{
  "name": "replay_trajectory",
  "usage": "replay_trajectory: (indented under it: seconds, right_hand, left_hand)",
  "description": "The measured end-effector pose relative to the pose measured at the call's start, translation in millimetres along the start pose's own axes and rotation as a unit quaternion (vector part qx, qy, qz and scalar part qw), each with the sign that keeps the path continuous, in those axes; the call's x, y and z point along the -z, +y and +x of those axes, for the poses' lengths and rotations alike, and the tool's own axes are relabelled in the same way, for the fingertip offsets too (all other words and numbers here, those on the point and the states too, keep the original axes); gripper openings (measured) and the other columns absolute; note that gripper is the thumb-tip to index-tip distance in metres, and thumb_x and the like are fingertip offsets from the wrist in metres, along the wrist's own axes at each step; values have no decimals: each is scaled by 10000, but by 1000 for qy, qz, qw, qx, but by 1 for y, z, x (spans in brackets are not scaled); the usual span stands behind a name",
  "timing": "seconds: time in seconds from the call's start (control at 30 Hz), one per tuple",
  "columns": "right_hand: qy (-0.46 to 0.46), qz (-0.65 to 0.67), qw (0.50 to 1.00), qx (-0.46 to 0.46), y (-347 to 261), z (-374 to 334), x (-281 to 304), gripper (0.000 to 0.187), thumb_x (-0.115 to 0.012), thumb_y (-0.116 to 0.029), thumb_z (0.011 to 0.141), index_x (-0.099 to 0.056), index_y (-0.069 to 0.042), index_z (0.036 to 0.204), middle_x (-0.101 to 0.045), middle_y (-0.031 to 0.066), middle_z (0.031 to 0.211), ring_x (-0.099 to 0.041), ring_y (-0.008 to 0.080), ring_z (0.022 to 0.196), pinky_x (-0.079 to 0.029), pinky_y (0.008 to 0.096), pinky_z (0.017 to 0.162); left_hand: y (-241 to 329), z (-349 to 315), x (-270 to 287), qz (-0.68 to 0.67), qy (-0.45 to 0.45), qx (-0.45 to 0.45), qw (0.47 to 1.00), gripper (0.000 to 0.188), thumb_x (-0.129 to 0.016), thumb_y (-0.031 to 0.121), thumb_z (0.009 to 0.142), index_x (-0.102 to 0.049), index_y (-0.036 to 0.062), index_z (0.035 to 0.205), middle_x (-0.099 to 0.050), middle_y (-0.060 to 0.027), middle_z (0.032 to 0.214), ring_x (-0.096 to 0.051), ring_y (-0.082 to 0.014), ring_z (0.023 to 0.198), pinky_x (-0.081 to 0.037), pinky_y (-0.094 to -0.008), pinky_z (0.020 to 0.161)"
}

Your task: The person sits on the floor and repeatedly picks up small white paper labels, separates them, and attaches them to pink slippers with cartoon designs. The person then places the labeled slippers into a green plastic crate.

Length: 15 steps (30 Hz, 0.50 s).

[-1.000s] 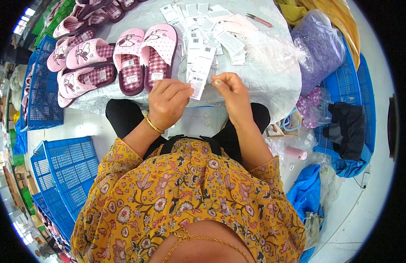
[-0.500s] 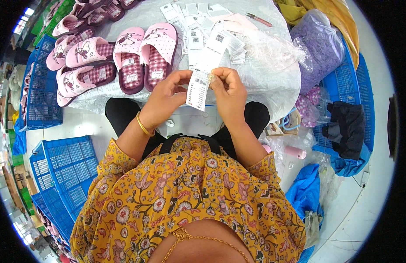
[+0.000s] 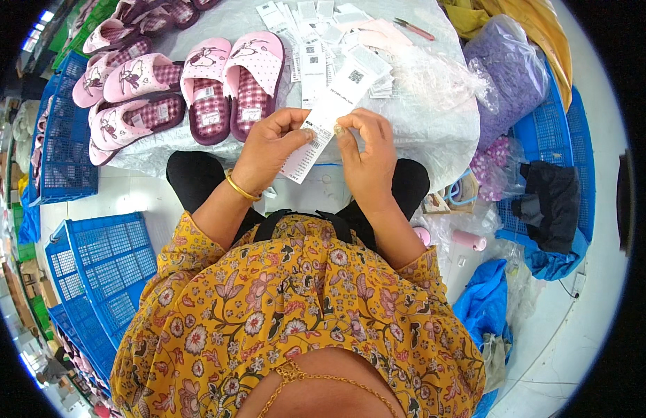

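A long white paper tag printed with a square code and rows of text is held slanted over the near table edge. My left hand pinches its left edge, thumb on top. On the opposite edge, my right hand grips it between thumb and bent fingers. Just left of the tag lies a pair of pink slippers with checked insoles and dark soles, toes pointing away. Beyond my hands, several more white tags are spread in overlapping rows.
More pink slippers line the table's left side. Tweezers-like red-handled tool lies at the far right, near crumpled clear plastic. Blue crates stand at lower left, and another blue crate at right holds dark cloth.
The tag has tilted, its top end swinging right and its lower end left. My left thumb now lies across the tag's face. The slippers stay where they were.
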State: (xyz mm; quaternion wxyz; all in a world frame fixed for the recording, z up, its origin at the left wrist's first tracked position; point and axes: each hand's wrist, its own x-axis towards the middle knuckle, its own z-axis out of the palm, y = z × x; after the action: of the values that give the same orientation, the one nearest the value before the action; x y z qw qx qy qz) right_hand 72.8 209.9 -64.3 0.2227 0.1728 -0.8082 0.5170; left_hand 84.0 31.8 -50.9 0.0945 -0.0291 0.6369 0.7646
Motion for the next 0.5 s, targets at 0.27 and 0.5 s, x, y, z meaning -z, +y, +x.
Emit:
replay_trajectory:
  seconds: [0.27,0.5]
  right_hand:
    - [104,-134,979,113,-11,6,11,160,-751,-78,743,-666,-99,877,-649,47,1021,-561,250,965,-441,377,812]
    - [20,-75,985,153,-2,4,8,198,-717,-66,776,-636,-80,956,-685,65,1018,-628,270,934,-458,390,826]
  left_hand:
    - [3,0,0,90,-9,-23,996,250,-644,48,885,-628,-12,1127,-659,3,984,-576,-51,852,-480,-214,763]
    - [6,-1,-4,142,-51,-54,987,214,-650,49,882,-630,0,1089,-640,17,965,-562,-38,846,-474,-207,760]
